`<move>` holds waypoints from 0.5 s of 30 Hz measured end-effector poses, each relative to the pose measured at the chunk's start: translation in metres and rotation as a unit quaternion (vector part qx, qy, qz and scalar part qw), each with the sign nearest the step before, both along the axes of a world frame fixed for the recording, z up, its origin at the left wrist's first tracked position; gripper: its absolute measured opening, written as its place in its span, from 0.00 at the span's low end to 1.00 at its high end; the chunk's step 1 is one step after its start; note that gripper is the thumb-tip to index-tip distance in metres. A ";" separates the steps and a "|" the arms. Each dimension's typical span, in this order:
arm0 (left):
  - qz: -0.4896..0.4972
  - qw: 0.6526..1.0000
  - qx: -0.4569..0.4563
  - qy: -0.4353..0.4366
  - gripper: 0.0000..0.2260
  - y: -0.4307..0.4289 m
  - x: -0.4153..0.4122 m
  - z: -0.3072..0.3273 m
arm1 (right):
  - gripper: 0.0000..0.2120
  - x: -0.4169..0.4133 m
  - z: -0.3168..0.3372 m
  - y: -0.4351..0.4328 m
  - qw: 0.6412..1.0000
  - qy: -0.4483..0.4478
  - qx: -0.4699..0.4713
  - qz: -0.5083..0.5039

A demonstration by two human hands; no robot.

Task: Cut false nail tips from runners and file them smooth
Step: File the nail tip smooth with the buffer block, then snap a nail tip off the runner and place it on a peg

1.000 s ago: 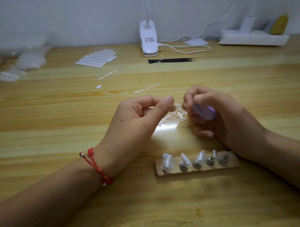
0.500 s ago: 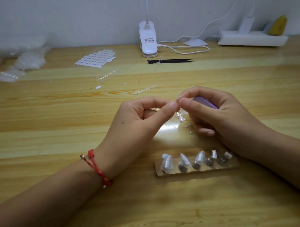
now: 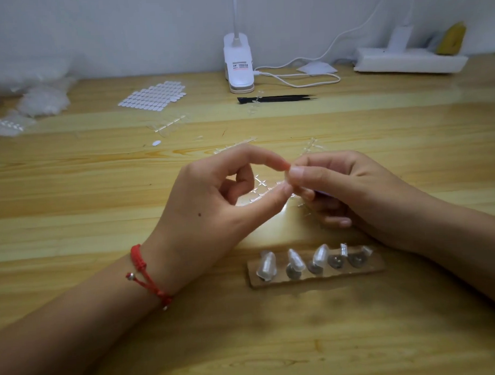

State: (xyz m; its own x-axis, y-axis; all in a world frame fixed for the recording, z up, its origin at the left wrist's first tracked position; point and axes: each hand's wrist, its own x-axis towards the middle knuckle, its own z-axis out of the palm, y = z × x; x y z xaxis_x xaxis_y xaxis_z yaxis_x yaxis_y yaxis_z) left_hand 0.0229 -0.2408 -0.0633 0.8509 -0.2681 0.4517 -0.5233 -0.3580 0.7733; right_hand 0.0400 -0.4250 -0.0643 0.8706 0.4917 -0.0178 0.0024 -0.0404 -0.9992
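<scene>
Our left hand [image 3: 213, 208] is raised over the pale wooden table [image 3: 72, 187], its forefinger and thumb bent into a ring whose tips close on a small clear plastic false nail tip [image 3: 287, 174]. Our right hand [image 3: 353, 189] meets it from the other side, with thumb and forefinger pinching at the same spot, so the false nail tip sits between the two sets of fingertips, off the table. The lower fingers of the right hand curl round a purple object [image 3: 323, 193]. Only a sliver of it shows, and we cannot tell what it is.

Clear plastic runners [image 3: 261, 184] with cross-shaped stubs lie on the table under the hands. Nearer to us lies a brown card strip [image 3: 367, 268] with a row of round grey mounts, some bearing clear tips.

A red cord bracelet [image 3: 144, 271] circles our left wrist. At the back stand a white clip lamp base [image 3: 238, 67] and a white power strip [image 3: 410, 62], with black tweezers [image 3: 277, 98] and a white sheet of oval stickers [image 3: 153, 96] in front of them.
</scene>
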 end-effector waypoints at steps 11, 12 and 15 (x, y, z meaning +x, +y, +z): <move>-0.090 0.994 0.054 -0.017 0.07 -0.021 -0.030 0.015 | 0.07 0.003 0.003 -0.003 0.984 0.091 0.121 -0.092; -0.091 0.993 0.075 -0.020 0.07 -0.024 -0.033 0.013 | 0.07 0.003 0.002 -0.003 0.984 0.091 0.121 -0.088; -0.059 0.988 0.137 -0.041 0.08 -0.028 -0.037 0.006 | 0.07 0.003 0.002 -0.004 0.985 0.094 0.117 -0.079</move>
State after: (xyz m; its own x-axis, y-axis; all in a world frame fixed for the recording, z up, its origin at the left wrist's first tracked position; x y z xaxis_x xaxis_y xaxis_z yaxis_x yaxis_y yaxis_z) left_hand -0.0146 -0.2689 -0.0570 0.7703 -0.4842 0.4149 -0.6305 -0.4808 0.6094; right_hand 0.0432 -0.4286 -0.0619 0.9288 0.3599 -0.0887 -0.1719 0.2061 -0.9633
